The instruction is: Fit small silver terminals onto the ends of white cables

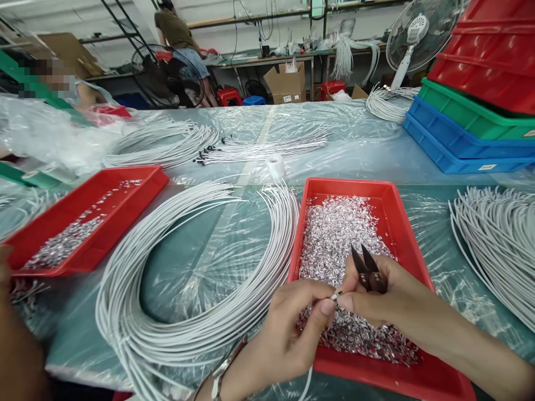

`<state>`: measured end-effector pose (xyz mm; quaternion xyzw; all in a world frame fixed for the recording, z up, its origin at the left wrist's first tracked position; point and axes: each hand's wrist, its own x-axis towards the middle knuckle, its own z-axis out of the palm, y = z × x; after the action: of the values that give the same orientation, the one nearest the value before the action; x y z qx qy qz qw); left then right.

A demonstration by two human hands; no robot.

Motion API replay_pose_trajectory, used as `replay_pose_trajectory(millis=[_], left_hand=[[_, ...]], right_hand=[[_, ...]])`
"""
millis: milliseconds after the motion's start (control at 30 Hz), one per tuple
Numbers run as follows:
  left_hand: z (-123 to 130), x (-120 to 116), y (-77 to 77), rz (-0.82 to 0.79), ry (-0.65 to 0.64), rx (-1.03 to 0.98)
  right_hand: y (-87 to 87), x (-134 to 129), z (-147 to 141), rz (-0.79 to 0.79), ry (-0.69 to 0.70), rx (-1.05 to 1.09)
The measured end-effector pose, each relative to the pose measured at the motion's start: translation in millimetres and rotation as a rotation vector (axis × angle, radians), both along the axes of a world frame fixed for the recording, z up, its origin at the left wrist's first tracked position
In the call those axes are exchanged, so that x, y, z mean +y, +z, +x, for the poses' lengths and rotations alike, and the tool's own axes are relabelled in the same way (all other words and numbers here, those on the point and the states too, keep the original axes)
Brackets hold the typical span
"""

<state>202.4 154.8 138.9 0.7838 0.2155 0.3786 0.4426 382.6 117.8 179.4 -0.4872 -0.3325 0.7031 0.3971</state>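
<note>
Counted two hands (292,328), one pair of snips (368,270) at 5 o'clock. Saw two shallow red trays (401,223) of foil bits, at 5 and 9 o'clock. Saw six stacked bins (468,139) at 2 o'clock: three red, one green, two blue. Spotted two fans (418,33) and two cardboard boxes (286,83) near 12.

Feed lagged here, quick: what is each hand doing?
Left hand: pinching the cable end.
Right hand: holding the snips, fingertips on the same end.

Red tray (401,223) (silver scraps (334,234)), white cables (200,312)
</note>
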Motion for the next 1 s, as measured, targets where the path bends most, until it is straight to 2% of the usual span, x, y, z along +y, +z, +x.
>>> replay_pose_trajectory(millis=[233,367,467,600,767,1000], left_hand=[[-0.9,-0.3,-1.2,-0.398,-0.132,-0.048],[0.8,1.5,-1.0,-0.537,-0.176,-0.082],[1.0,2.2,-0.8,-0.56,-0.168,-0.1],[1.0,1.8,-0.9,-0.499,-0.112,-0.108],[2.8,0.3,-4.3,-0.338,-0.001,-0.066],[5.0,0.4,-5.9,0.199,0.168,0.02]], right_hand=[[-0.4,2.5,-1.1,-0.017,-0.023,0.023],[-1.9,3.7,-0.3,-0.017,-0.007,0.033],[-1.5,4.2,1.6,0.026,0.022,-0.048],[0.0,3.0,3.0,0.134,0.018,-0.174],[0.4,1.6,1.1,0.153,0.002,-0.193],[0.6,4.1,2.6,0.141,0.002,-0.253]])
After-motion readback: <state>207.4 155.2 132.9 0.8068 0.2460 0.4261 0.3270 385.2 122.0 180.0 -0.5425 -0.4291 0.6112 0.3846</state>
